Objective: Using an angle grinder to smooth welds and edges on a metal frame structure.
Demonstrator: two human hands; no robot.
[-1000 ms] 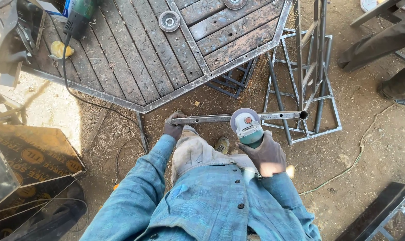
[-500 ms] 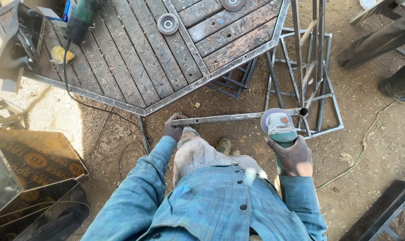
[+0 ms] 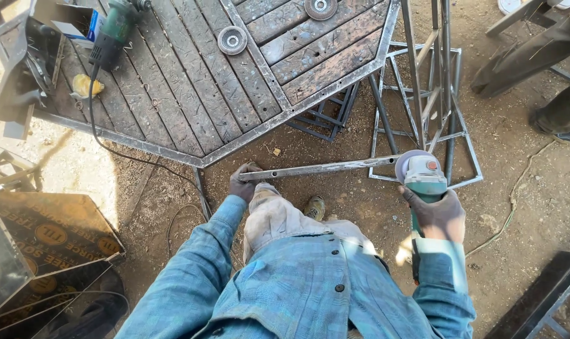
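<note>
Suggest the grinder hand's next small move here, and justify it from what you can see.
Probably ease the angle grinder down onto the square metal tube: the right hand has its disc at the tube's far end, while the left hand braces the near end.

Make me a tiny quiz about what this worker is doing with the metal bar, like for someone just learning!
1. True or false: the left hand grips one end of the metal bar.
2. Which tool does the right hand hold? A hammer, B angle grinder, C paintbrush.
3. What lies on the wooden table top near the cable?

Key: 1 true; 2 B; 3 a second green grinder.
</note>
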